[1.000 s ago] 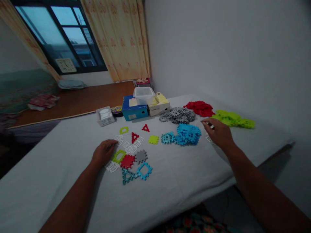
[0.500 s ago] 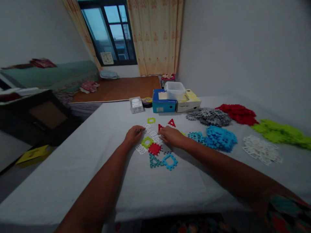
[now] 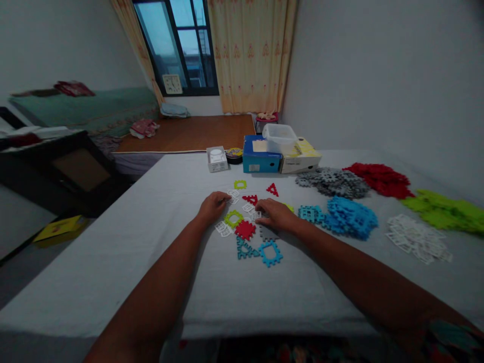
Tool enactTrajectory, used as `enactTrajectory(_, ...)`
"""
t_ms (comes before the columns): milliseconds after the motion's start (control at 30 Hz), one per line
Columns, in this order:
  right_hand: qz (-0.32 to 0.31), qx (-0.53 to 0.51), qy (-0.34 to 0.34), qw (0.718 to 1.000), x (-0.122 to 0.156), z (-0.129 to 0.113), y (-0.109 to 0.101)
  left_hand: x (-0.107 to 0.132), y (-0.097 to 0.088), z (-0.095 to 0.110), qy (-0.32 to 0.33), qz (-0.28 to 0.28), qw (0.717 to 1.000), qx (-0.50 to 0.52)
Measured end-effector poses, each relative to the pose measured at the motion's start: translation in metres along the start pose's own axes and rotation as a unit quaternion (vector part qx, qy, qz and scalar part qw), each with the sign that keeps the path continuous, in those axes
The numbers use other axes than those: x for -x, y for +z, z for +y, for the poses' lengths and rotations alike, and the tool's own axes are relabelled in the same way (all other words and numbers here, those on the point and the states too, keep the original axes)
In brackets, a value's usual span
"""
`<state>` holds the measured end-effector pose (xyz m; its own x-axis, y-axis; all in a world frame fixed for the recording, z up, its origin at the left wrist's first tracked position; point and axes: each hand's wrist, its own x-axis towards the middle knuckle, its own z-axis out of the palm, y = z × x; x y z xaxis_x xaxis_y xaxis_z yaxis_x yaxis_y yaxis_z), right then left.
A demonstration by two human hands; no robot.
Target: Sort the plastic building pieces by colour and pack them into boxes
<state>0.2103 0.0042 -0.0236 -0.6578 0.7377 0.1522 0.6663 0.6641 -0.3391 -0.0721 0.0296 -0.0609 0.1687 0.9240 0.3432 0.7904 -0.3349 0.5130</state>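
Note:
My left hand (image 3: 214, 207) is closed in a pinch at the edge of a white openwork plastic piece (image 3: 233, 195). Across from it, my right hand (image 3: 279, 214) has its thumb and fingertips around the edge of another white openwork piece (image 3: 254, 216). Between and below them lie a lime-green square frame (image 3: 233, 219), a red toothed piece (image 3: 245, 230), a teal triangle (image 3: 245, 249) and a blue toothed frame (image 3: 270, 253). A grey piece (image 3: 267, 233) is partly covered by my right hand. Red triangles (image 3: 272, 189) and a second green frame (image 3: 240, 184) lie beyond.
To the right are piles of blue (image 3: 351, 217), grey (image 3: 333, 182), red (image 3: 378, 179), lime-green (image 3: 446, 209) and white pieces (image 3: 418, 238). A blue box (image 3: 260, 164), a yellow-white box (image 3: 300, 164), a clear tub (image 3: 280, 137) and a small white box (image 3: 217, 164) stand at the back.
My right hand has drawn slightly right, so more of the nearer red triangle and the grey piece shows. My left hand stays at its white piece. The camera view has shifted a little.

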Motion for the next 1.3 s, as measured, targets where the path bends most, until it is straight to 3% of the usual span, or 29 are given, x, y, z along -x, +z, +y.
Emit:
enactTrajectory(100,0.027,-0.027,0.006,0.999,0.0,-0.002,-0.009,0.001,0.0,-0.001,-0.015,0.004,1.0,-0.001)
enactTrajectory(200,0.085,-0.113,-0.005,0.99,0.01,-0.003,-0.032,0.002,-0.001,0.0,-0.016,0.001,1.0,0.003)
enactTrajectory(333,0.179,-0.165,0.028,0.97,0.054,0.01,-0.066,0.001,-0.002,0.001,-0.005,0.002,1.0,0.005)
enactTrajectory(467,0.278,-0.114,0.151,0.942,0.123,0.051,-0.087,-0.001,0.0,-0.001,-0.011,-0.007,1.0,-0.011)
enactTrajectory(633,0.428,-0.04,0.317,0.846,0.217,0.13,-0.102,-0.005,-0.001,-0.003,-0.003,-0.013,0.999,-0.04)
enactTrajectory(733,0.433,0.023,0.38,0.817,0.264,0.167,-0.104,-0.007,-0.002,-0.004,0.013,-0.021,0.998,-0.051)
enactTrajectory(867,0.37,0.101,0.414,0.825,0.294,0.187,-0.098,-0.009,-0.003,-0.007,0.013,-0.015,0.998,-0.053)
enactTrajectory(933,0.35,0.135,0.422,0.825,0.289,0.182,-0.098,-0.009,-0.003,-0.007,0.005,-0.014,0.998,-0.059)
enactTrajectory(1000,0.368,0.155,0.397,0.826,0.27,0.165,-0.101,-0.008,-0.003,-0.004,0.003,-0.017,0.998,-0.064)
enactTrajectory(1100,0.381,0.116,0.29,0.87,0.221,0.12,-0.104,-0.006,-0.003,0.001,0.007,-0.02,0.998,-0.067)
enactTrajectory(1200,0.29,0.042,0.138,0.946,0.162,0.063,-0.095,-0.005,-0.002,0.005,0.014,-0.025,0.998,-0.065)
enactTrajectory(1300,0.149,0.019,0.001,0.989,0.106,0.018,-0.07,-0.004,-0.001,0.004,0.015,-0.023,0.998,-0.056)
